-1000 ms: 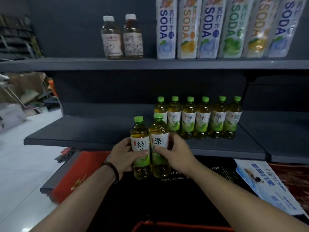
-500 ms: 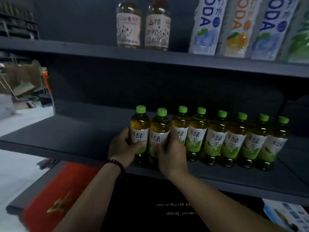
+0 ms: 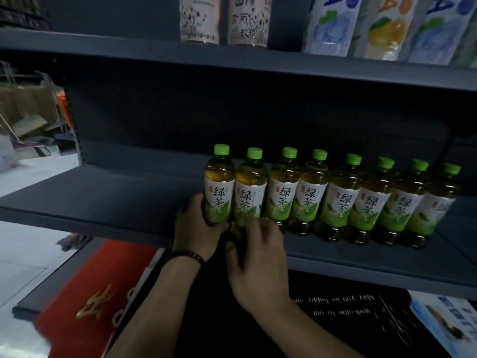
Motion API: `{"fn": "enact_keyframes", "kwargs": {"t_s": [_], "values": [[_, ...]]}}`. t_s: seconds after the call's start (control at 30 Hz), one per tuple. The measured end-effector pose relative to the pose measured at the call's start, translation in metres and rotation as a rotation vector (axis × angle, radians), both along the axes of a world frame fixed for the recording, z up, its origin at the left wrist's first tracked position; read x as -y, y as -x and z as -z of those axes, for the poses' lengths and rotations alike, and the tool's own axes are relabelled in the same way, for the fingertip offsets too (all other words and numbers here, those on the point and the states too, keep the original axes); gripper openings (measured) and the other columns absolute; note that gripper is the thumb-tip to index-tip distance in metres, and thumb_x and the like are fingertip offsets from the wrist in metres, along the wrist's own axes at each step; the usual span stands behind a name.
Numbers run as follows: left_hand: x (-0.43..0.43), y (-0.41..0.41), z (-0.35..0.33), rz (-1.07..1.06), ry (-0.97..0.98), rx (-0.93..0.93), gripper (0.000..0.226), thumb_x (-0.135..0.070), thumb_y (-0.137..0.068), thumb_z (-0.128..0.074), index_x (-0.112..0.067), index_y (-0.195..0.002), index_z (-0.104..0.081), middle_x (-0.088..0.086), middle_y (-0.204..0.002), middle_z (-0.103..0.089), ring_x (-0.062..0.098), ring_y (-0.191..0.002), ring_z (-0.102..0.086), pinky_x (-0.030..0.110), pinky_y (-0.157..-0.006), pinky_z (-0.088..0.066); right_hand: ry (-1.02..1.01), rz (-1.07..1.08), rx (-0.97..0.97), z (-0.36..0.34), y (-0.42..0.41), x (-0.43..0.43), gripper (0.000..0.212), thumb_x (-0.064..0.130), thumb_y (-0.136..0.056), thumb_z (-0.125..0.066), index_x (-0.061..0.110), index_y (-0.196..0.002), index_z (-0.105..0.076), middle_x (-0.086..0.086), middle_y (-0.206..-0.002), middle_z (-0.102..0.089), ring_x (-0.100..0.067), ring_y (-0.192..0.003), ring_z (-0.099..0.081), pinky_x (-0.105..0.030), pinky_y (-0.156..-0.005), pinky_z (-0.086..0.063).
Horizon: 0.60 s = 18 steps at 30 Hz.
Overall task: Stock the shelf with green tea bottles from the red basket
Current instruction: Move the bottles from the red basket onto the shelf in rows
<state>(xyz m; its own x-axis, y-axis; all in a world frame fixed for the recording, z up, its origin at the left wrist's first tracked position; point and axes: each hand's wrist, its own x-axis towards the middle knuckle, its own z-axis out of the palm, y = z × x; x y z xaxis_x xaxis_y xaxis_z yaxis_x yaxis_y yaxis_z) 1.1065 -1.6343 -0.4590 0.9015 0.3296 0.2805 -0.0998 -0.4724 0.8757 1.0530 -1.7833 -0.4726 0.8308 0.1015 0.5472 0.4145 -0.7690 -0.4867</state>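
Upper shelf: two brown drink bottles with white labels stand side by side; right of them are tall soda bottles with blue and orange fruit pictures.
Below: a red mat with a gold mark lies beside a black mat with white writing.
Lower right: a blue leaflet.
Far left: cardboard clutter, blurred.

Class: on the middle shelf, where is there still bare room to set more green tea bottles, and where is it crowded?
Free: the shelf left of the leftmost bottle, out to its left end. Crowded: the right stretch, where the row of green tea bottles stands shoulder to shoulder. The left hand grips the leftmost bottle; the right hand sits low by the second bottle, grip unclear.
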Motion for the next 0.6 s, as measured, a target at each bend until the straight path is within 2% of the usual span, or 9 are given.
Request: {"fn": "enact_keyframes", "kwargs": {"t_s": [0.1, 0.23, 0.43, 0.6], "values": [[0.002, 0.003, 0.005, -0.034, 0.035, 0.007, 0.052, -0.018, -0.079, -0.087, -0.029, -0.123, -0.062, -0.007, -0.115, -0.072, 0.017, -0.11, -0.069, 0.043, -0.097, -0.059, 0.195, 0.048, -0.123, 0.009, 0.0, -0.006, 0.063, 0.061, -0.102, -0.034, 0.033, -0.158, -0.035, -0.006, -0.157, -0.028, -0.025, -0.139, -0.037, -0.044, -0.113, -0.04], [0.006, -0.002, 0.005, -0.04, 0.075, 0.027, 0.053, -0.016, -0.077, -0.09, -0.029, -0.123, -0.066, -0.009, -0.112, -0.075, 0.014, -0.105, -0.072, 0.043, -0.097, -0.06, 0.215, 0.076, -0.204, 0.005, -0.014, -0.01, 0.074, 0.069, -0.097, -0.013, 0.034, -0.161, -0.03, -0.006, -0.167, -0.017, -0.026, -0.148, -0.03, -0.047, -0.12, -0.031], [0.015, -0.021, 0.008, -0.056, 0.131, 0.057, 0.049, -0.012, -0.078, -0.09, -0.028, -0.119, -0.069, -0.013, -0.104, -0.075, 0.012, -0.101, -0.074, 0.042, -0.095, -0.062, 0.222, 0.05, -0.279, 0.003, -0.035, -0.009, 0.063, 0.062, -0.104, -0.024, 0.032, -0.159, -0.03, -0.008, -0.169, -0.015, -0.03, -0.147, -0.034, -0.048, -0.119, -0.034], [0.018, -0.026, 0.007, -0.059, 0.185, 0.039, 0.064, -0.004, -0.08, -0.087, -0.02, -0.137, -0.063, -0.006, -0.118, -0.073, 0.013, -0.108, -0.07, 0.037, -0.101, -0.057, 0.097, -0.055, -0.358, -0.005, -0.038, 0.003, 0.066, 0.064, -0.105, -0.025, 0.026, -0.159, -0.032, -0.007, -0.173, -0.017, -0.026, -0.157, -0.024, -0.045, -0.125, -0.03]]}}
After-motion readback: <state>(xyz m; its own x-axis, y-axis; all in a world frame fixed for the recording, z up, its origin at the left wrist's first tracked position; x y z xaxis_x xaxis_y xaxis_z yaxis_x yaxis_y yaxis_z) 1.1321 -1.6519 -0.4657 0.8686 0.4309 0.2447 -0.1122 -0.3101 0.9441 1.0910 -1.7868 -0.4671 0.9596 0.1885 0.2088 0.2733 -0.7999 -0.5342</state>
